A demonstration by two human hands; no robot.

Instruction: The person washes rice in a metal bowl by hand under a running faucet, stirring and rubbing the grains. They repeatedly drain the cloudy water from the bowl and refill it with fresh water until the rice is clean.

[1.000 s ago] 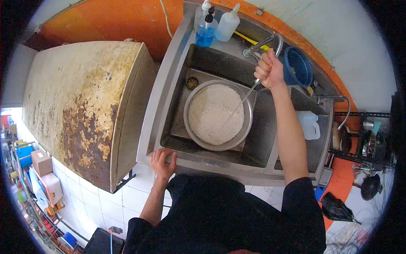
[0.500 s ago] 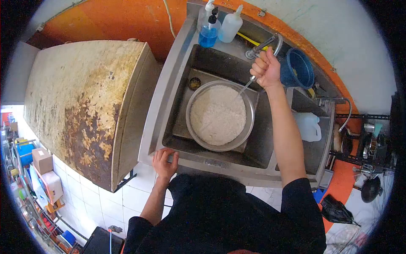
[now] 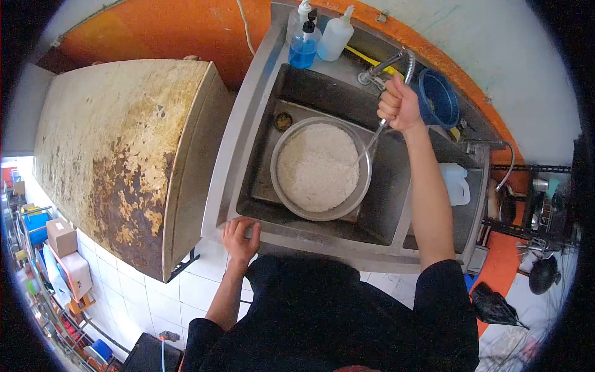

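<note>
room is tight around the round metal bowl [image 3: 321,168], which nearly fills the left basin of the steel sink [image 3: 238,136], its rim close to the basin walls and open floor only behind it. we see pale white rice heaped almost to its brim. our right hand [image 3: 401,104] is fisted around the faucet hose [image 3: 379,128] above the bowl's right edge, while our left hand [image 3: 239,238] lies flat, fingers spread, on the sink's front ledge.
</note>
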